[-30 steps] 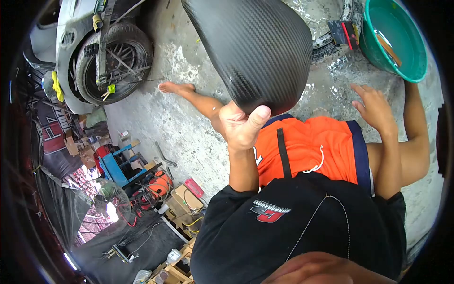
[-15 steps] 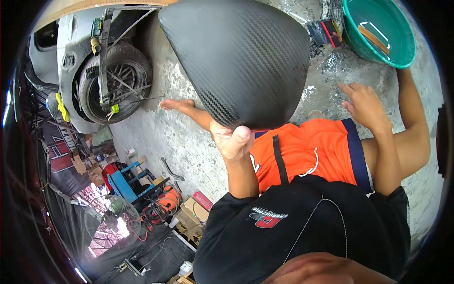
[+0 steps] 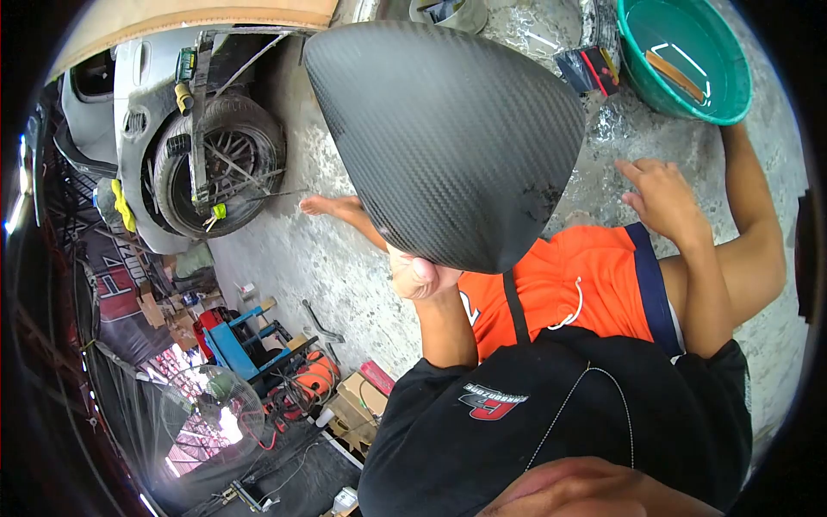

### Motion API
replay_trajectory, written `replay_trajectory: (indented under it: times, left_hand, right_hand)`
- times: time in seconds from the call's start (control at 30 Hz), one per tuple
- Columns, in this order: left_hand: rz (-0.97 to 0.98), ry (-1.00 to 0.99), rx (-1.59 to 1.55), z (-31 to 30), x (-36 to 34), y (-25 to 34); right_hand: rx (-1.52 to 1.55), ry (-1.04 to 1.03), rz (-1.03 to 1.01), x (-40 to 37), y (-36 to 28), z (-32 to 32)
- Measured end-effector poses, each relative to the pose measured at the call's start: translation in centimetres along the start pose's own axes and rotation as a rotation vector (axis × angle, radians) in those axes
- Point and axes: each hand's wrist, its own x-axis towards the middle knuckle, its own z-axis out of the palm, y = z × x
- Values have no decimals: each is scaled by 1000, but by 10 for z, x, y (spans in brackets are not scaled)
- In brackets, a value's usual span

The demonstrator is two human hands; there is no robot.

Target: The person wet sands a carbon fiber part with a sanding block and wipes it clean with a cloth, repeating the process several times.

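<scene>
My left hand (image 3: 422,272) grips the lower edge of a dark, rounded carbon-fibre shell (image 3: 448,142), with the thumb over the rim and most fingers hidden behind it. The woven pattern shows across its matte surface, and a darker wet-looking patch lies near its lower right edge. My right hand (image 3: 662,196) hovers by my right thigh, fingers extended and holding nothing. It is apart from the shell, below a green basin (image 3: 633,65) of water. A brown bar-shaped piece (image 3: 674,76) is in that basin.
A black and red packet (image 3: 594,71) lies on the wet concrete floor beside the basin. At the top stands a pale bucket (image 3: 469,15). On the left are a car wheel (image 3: 220,164), a blue metal stand (image 3: 233,345), a fan (image 3: 211,409) and cardboard boxes (image 3: 349,409).
The shell has moved slightly down and right in view and tilted, bringing its lower right patch into sight. My left hand still holds it; my right hand has barely moved.
</scene>
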Motion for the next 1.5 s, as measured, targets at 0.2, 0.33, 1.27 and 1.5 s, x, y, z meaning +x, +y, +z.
replay_trajectory:
  times: [0.2, 0.33, 1.27, 1.5]
  left_hand:
    - [-44, -14, 32, 0, 0, 5]
    - [-88, -95, 102, -1, 2, 7]
    - [42, 13, -202, -4, 9, -1]
    - [26, 32, -343, -5, 12, -8]
  right_hand:
    - [-1, 17, -32, 1, 4, 5]
    - [17, 18, -33, 0, 3, 4]
    - [31, -1, -12, 1, 0, 2]
    - [26, 28, -21, 0, -1, 4]
